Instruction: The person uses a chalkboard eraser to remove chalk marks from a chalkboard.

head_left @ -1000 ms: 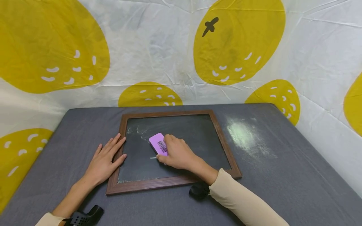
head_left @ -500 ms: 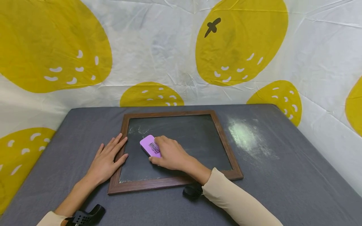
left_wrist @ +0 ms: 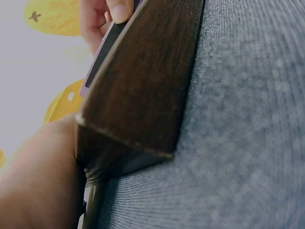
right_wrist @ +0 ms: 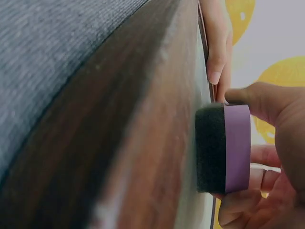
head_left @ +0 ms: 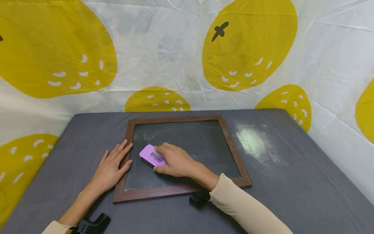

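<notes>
Fingers of the right hand are curling round the purple eraser on the chalkboard; left hand is lying flat, fingers apart, on its frame

Free room: the right two-thirds of the chalkboard slate is lying open, nothing resting on it. Bench surface right of the frame is lying bare apart from a pale chalk smear; far strip behind the frame is also staying passable.

Obstacles: the left hand is lying flat across the frame's left rail, blocking entry from that side. The right hand, holding the purple eraser, is occupying the slate's left-centre, just beside the left hand. The raised wooden frame is forming a low lip all round. The fabric backdrop is closing off rear and right.
</notes>
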`<state>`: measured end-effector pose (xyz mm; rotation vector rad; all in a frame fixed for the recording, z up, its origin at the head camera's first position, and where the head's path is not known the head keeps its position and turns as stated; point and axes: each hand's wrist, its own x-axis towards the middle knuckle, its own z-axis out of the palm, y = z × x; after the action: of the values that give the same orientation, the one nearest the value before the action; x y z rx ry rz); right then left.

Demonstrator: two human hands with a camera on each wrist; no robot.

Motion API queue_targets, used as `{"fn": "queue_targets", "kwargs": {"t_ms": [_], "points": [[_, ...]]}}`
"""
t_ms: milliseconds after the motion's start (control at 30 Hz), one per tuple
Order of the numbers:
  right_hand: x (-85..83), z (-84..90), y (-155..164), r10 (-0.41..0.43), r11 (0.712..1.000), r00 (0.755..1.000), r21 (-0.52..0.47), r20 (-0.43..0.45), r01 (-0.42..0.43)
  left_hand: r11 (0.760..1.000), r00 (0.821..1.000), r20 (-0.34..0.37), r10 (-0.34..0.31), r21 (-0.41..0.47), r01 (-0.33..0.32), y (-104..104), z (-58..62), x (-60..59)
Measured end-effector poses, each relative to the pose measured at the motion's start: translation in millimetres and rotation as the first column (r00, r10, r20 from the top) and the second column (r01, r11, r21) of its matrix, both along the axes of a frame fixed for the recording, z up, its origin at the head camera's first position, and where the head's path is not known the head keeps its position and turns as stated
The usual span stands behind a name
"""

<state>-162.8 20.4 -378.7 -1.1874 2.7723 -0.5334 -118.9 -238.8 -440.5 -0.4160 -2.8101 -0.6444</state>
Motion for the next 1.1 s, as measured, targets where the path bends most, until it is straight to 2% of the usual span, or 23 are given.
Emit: {"fn": "queue_targets", "kwargs": {"t_ms": [233,467,700,1100], "points": [[3.5,2.5,11.1,0.076,0.996,0.997,0.040,0.028,-0.077,1.000,1.000,0.005,-0.008,0.008,0.008,2.4,-3.4,-2.6],[3.2,2.2,25.2,0.087,0.996,0.994,0.030,0.061,-0.089,1.000,1.000,0.022,-0.008,0.010,0.008,4.5,0.2,-1.8],[-0.1,3.8,51.0,0.053,0.998,0.997,0.028,0.061,-0.055,1.000,1.000,0.013,-0.020,0.019,0.020,2.0,-0.3,-1.2],[-18.2,3.1,115.3,-0.059,0.997,0.998,-0.039,0.007,0.059,0.999,1.000,0.005,-0.022,0.034,0.022,-3.2,-0.3,-0.1]]}}
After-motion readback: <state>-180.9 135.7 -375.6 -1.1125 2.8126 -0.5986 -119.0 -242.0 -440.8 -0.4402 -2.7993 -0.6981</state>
